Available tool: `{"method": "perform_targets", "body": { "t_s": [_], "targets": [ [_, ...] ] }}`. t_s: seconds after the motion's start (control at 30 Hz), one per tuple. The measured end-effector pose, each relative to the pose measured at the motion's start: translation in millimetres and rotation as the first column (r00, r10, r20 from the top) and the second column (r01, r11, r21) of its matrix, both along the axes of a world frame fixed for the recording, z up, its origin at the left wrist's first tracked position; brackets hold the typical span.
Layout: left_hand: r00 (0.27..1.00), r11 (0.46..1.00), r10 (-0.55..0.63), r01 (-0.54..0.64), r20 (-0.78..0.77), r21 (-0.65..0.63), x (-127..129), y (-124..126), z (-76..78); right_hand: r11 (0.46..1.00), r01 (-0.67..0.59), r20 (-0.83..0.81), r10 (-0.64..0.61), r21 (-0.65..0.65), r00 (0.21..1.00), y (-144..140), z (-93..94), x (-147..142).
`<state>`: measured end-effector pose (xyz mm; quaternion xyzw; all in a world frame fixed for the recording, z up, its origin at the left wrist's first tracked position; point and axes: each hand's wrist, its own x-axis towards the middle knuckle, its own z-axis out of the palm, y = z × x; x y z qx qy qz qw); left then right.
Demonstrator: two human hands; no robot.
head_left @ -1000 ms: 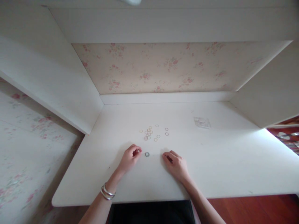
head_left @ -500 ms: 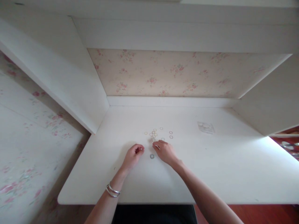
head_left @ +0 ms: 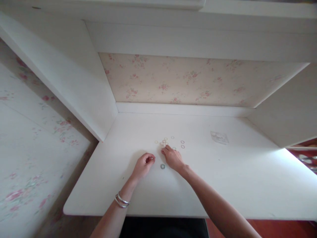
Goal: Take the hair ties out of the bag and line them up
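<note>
Since a second ago your right hand has left its resting spot near the desk's front and reached forward into the cluster of small rings, while your left hand has barely shifted. You work on a white desk set in an alcove, with flowered wallpaper behind it and white side panels at each flank. A small clear packet lies well apart to the right of the rings. Your left wrist carries silver bangles. Your left hand rests on the desk with its fingers curled in toward the thumb; whether it pinches anything is too small to tell. Your right fingertips touch down at the near edge of the cluster, fingers bent, and you cannot tell from here if a ring is caught between them. One darker single ring lies alone between your two hands, just in front of the cluster.
</note>
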<state>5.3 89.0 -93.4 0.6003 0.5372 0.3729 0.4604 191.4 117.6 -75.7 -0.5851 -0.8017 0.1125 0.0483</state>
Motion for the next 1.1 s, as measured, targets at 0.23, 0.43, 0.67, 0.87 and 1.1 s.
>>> {"method": "perform_targets", "body": {
  "t_s": [0.23, 0.43, 0.67, 0.87, 1.1],
  "targets": [
    [1.0, 1.0, -0.005, 0.005, 0.002, 0.018, 0, -2, 1.9, 0.982, 0.082, -0.211, -0.044, 0.172, 0.976, -33, 10.3, 22],
    [0.999, 0.998, -0.01, 0.012, -0.044, 0.054, 3, -5, 6.1, 0.98, 0.096, -0.319, -0.037, 0.172, 0.947, -64, 8.6, 33],
    [0.998, 0.998, 0.007, -0.002, -0.069, 0.065, 4, -8, 4.1, 0.989, 0.057, -0.251, -0.022, 0.135, 0.968, -79, -1.5, 32],
    [0.996, 0.994, 0.011, -0.002, -0.092, 0.106, 5, -8, 3.4, 0.989, 0.033, -0.193, -0.004, 0.147, 0.981, -81, -5.7, 29],
    [0.99, 0.992, 0.018, 0.0, -0.143, 0.124, 5, -8, -2.4, 0.985, 0.118, -0.408, -0.058, 0.124, 0.911, -82, -7.5, 34]
  ]
}}
